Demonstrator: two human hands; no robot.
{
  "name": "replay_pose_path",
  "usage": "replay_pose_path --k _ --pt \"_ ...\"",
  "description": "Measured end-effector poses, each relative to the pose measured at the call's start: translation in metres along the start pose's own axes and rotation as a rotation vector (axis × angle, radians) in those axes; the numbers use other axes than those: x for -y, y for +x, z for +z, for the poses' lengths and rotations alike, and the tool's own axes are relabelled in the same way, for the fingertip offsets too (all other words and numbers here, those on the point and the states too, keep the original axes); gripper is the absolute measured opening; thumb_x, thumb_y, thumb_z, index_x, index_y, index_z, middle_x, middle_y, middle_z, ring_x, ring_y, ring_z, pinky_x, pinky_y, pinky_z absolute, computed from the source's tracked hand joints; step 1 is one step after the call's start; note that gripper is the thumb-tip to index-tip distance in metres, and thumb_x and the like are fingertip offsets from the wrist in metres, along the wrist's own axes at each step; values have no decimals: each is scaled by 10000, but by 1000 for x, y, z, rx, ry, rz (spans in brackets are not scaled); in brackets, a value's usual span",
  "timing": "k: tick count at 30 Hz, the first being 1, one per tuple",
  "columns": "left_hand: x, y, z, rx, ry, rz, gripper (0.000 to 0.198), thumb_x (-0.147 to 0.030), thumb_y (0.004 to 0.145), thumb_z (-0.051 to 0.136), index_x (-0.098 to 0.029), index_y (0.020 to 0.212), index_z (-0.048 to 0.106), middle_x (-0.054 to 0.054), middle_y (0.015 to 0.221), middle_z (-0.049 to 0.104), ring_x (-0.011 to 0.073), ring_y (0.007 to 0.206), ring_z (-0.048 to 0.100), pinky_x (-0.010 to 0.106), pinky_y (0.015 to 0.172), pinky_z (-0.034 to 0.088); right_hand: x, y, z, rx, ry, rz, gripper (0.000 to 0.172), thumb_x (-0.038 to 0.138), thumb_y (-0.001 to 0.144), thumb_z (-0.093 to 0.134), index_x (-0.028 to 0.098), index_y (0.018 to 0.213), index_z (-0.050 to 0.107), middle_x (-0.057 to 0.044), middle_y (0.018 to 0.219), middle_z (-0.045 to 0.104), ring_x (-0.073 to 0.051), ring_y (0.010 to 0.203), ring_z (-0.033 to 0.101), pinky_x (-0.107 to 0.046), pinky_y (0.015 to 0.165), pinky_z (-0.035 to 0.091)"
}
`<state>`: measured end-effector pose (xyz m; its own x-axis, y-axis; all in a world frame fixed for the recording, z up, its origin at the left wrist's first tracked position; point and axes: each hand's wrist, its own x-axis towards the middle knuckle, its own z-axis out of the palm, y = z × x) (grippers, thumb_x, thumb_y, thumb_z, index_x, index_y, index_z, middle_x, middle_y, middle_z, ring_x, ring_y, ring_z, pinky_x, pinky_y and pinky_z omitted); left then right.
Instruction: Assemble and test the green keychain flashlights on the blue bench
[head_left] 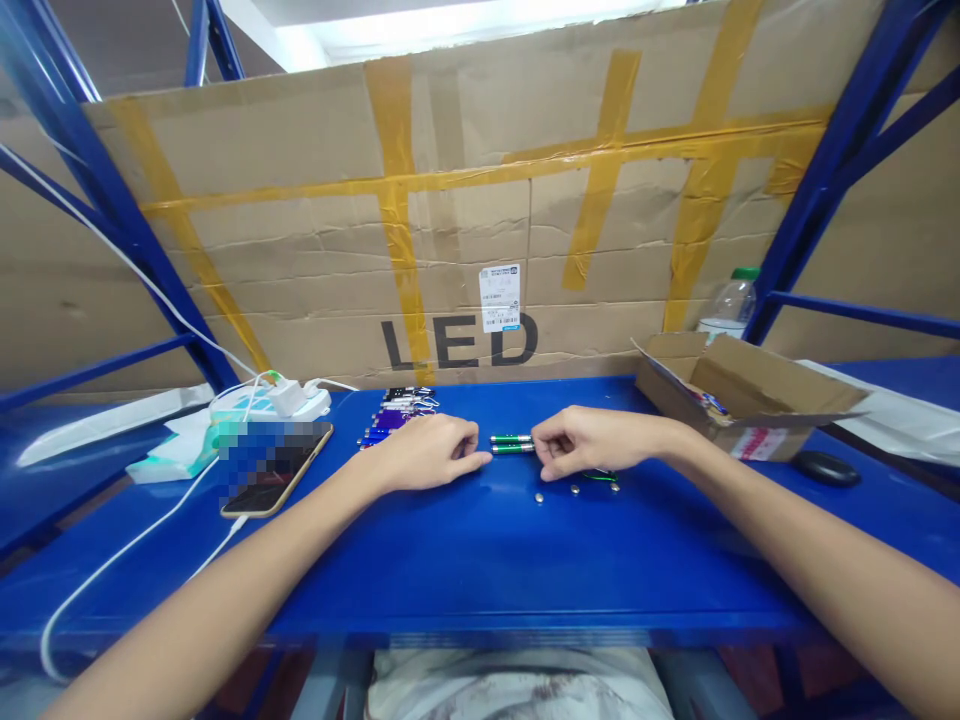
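Note:
Two slim green metal tubes with silver bands, like keychain penlights (511,445), lie side by side on the blue table. At their right ends, my right hand (574,440) has its fingers curled in and closed around the tips, which are hidden. My left hand (435,452) rests just left of the tubes, thumb and forefinger apart, with nothing visible between them. Several small round silver button cells (575,490) are scattered below my right hand. A green piece (600,476) shows partly from under that wrist. Behind my left hand is a row of black, silver, purple and blue penlights (386,418).
An open cardboard box (750,395) and a black mouse (825,468) are at right, with a green-capped bottle (731,300) behind. On the left are a phone (281,475), a white power strip (247,403) and cables. A taped cardboard sheet (330,270) walls the back.

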<state>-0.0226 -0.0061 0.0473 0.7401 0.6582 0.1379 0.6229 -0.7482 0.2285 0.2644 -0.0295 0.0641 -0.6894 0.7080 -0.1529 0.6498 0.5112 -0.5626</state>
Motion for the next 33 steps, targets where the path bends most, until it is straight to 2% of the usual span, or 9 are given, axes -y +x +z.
replay_pose_path --k 1,4,8,12,17,21,24,28,33 --pt "-1 -1 -2 53 17 0 311 -511 988 608 -229 860 641 41 839 698 224 722 599 312 667 345 1 0 2 28 4 -12 370 536 901 752 174 865 681 22 713 615 -133 653 524 -251 604 378" --pt "1 -2 -4 112 34 21 179 -398 939 650 -220 949 633 35 964 699 205 793 606 304 682 374 4 3 7 81 -6 -38 359 518 874 804 177 910 700 30 725 613 -129 654 538 -241 596 378" --pt "7 0 2 129 -62 11 116 -318 931 645 -208 944 609 20 929 684 186 789 597 292 687 396 6 7 13 95 -36 -74 246 397 889 808 178 948 712 30 769 617 -127 686 549 -234 628 398" --pt "7 4 8 41 -191 49 170 -365 1005 612 -199 1029 635 18 912 689 181 795 610 289 732 421 9 8 17 83 -69 -112 136 297 924 758 174 965 719 26 780 631 -128 708 558 -232 658 404" --pt "3 7 16 -64 -331 93 223 -403 1055 579 -196 1126 621 27 988 692 178 856 624 296 798 455 8 8 21 66 -139 -27 76 244 981 657 172 978 681 13 786 647 -125 658 531 -238 612 369" --pt "2 9 24 -80 -445 58 255 -422 1052 593 -186 1147 605 34 974 683 181 871 637 295 803 484 8 7 24 32 -203 -23 66 225 991 618 171 978 653 -29 880 688 -143 720 563 -245 636 380" --pt "1 9 26 -78 -456 41 282 -424 1051 593 -177 1180 641 46 992 696 181 868 641 294 802 491 9 6 25 9 -192 -25 79 243 1000 597 176 978 633 -20 829 676 -140 675 551 -245 614 384" --pt "-1 9 26 -96 -440 88 281 -436 1036 617 -176 1102 701 59 1031 700 182 875 647 293 806 497 9 6 21 -71 -105 -29 44 220 963 600 187 983 622 19 735 639 -127 595 539 -237 564 386" --pt "-1 10 33 -58 -606 42 276 -425 993 680 -171 1097 712 42 980 723 171 840 656 281 784 502 5 7 15 -313 -57 -150 78 252 945 623 187 984 642 1 807 683 -146 684 576 -252 643 435"
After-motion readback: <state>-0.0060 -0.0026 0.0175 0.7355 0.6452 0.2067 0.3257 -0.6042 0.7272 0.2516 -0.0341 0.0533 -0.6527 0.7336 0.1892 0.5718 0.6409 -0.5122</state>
